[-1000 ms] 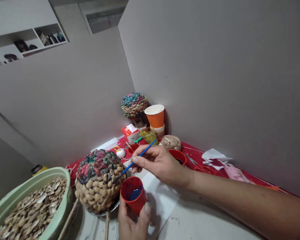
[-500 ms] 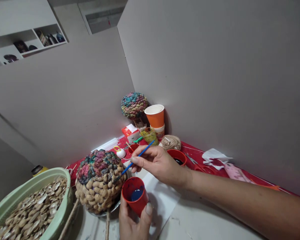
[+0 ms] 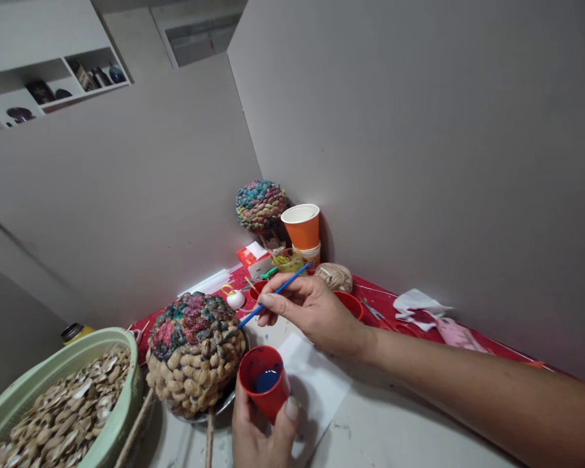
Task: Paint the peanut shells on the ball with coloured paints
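Observation:
Between the fingers of my right hand (image 3: 316, 315) is a thin blue paintbrush (image 3: 273, 297), its tip at the right side of a dome covered in peanut shells (image 3: 195, 370). The dome's top shells are painted pink, teal and dark blue; the lower ones are bare tan. Rope-wrapped legs (image 3: 210, 439) reach down from it. My left hand (image 3: 266, 442) grips a red cup (image 3: 272, 406) from below, tilted so the dark blue paint (image 3: 267, 380) inside shows. The cup stands just right of the dome, under the brush.
A green basket (image 3: 134, 364) of peanut shells stands at the left. Behind are a painted peanut-shell dome (image 3: 262, 205), an orange paper cup (image 3: 302, 227), a twine ball (image 3: 334, 277), another red cup (image 3: 350, 304) and crumpled tissue (image 3: 419, 304). White paper (image 3: 316, 377) lies under my hands.
My right hand has shifted slightly up and right with the paintbrush, whose tip is a little higher on the dome. My left hand holds the red cup almost where it was.

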Motion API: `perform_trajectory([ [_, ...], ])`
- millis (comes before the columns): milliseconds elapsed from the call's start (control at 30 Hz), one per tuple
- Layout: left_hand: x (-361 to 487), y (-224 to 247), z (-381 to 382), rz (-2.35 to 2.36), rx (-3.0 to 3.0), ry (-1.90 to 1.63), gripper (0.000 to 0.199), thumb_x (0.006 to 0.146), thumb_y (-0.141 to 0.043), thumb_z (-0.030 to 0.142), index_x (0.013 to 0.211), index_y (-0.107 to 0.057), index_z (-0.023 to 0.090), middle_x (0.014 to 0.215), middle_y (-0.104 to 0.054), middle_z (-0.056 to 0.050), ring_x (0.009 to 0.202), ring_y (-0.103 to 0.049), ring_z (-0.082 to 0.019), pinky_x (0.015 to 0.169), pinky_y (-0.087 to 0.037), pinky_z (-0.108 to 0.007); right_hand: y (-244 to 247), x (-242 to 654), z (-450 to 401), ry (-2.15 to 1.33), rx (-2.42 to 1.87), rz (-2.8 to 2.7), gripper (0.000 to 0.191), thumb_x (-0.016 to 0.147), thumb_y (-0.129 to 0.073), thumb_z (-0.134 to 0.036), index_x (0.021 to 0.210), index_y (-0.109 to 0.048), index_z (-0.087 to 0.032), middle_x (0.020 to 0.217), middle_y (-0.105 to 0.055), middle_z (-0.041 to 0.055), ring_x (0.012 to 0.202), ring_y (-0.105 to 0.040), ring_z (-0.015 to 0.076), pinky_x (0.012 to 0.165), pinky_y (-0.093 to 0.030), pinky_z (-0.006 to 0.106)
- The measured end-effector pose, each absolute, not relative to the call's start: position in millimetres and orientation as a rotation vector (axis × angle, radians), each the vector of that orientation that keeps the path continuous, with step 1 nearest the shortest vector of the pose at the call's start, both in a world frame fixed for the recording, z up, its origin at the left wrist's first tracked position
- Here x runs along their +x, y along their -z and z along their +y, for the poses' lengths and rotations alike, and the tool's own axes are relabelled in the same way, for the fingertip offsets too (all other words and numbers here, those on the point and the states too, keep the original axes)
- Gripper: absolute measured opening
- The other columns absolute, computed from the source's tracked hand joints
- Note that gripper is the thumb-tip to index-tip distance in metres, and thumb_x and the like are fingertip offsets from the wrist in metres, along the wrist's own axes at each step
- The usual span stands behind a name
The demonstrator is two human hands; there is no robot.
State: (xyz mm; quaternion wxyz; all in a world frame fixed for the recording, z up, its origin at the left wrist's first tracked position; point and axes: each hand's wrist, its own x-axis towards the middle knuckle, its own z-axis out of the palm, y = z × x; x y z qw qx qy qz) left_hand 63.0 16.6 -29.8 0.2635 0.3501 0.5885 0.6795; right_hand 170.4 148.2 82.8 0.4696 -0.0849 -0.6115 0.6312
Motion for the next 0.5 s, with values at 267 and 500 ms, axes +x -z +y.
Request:
perform_trajectory([
  [267, 62.7, 30.2, 16.4, 1.624, 0.963, -1.813, 0.072, 0.063, -0.082, 0.060, 0.116, -0.064, 0.014, 0.109, -0.075, -0.015, 0.098, -0.072, -0.025, 0.088, -0.055, -0.026, -83.0, 169.2, 148.3, -1.534, -0.223, -1.522, 0.037, 0.078, -0.074, -0.052, 0.078, -0.065, -0.016, 0.066, -0.068, -0.0006, 0.062, -0.069, 0.0129, 0.063, -0.057, 0.028],
  [500, 64.7, 26.1, 16.2, 1.619, 0.935, -1.820, 0.072, 0.062, -0.083, 0.059, 0.116, -0.065, 0.014, 0.107, -0.076, -0.015, 0.100, -0.072, -0.027, 0.088, -0.055, -0.028, -81.7, 168.9, 147.7, -1.457, -0.183, -1.489, 0.033, 0.082, -0.072, -0.050, 0.081, -0.065, -0.018, 0.070, -0.067, -0.0009, 0.065, -0.070, 0.0131, 0.065, -0.059, 0.029],
])
